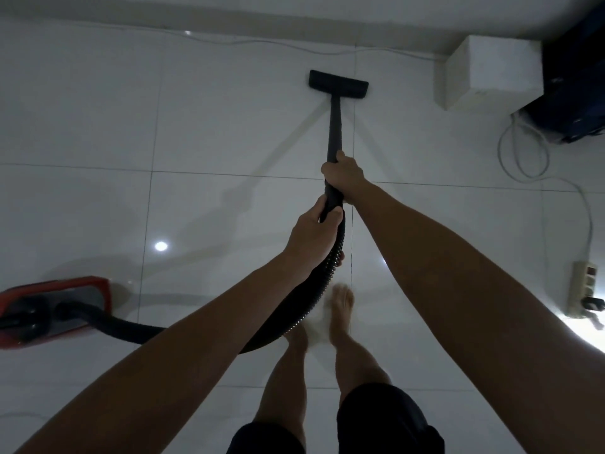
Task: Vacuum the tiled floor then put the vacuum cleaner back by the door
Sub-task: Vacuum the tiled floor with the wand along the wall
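Note:
A black vacuum wand (334, 126) slants away from me, and its flat floor head (338, 82) rests on the white tiled floor (98, 109) near the far wall. My right hand (343, 173) grips the wand higher up. My left hand (312, 235) grips its lower end, where the ribbed black hose (304, 309) starts. That hose curves down and left to the red vacuum body (52, 309) at the left edge. My bare feet stand below the hands.
A white box (487, 73) sits by the wall at the upper right, beside a dark object (576, 86). A white cable (523, 158) loops across the tiles to a power strip (584, 290) at the right edge.

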